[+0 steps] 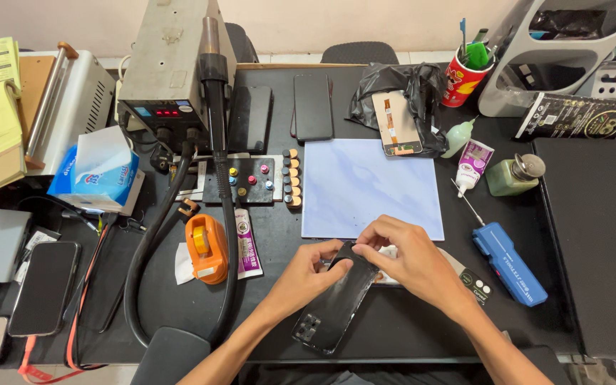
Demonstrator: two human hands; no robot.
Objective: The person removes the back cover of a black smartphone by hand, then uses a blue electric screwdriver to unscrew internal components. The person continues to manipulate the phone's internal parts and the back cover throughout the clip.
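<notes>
Both hands gripped a black phone back cover (336,308) lying near the desk's front edge: the left hand (308,274) steadied its side, the right hand (402,258) pinched its top corner. Thin, glossy, likely slippery and brittle; best held by its edges. A pale blue mat (368,187) lay just beyond.

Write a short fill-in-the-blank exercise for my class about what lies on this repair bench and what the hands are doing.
1. Both hands hold a black ____ back panel.
2. The left hand and right hand grip its ____ end.
3. The tape dispenser left of the hands is ____.
4. The mat beyond the hands is pale ____.

Missing words: phone; far; orange; blue
</notes>
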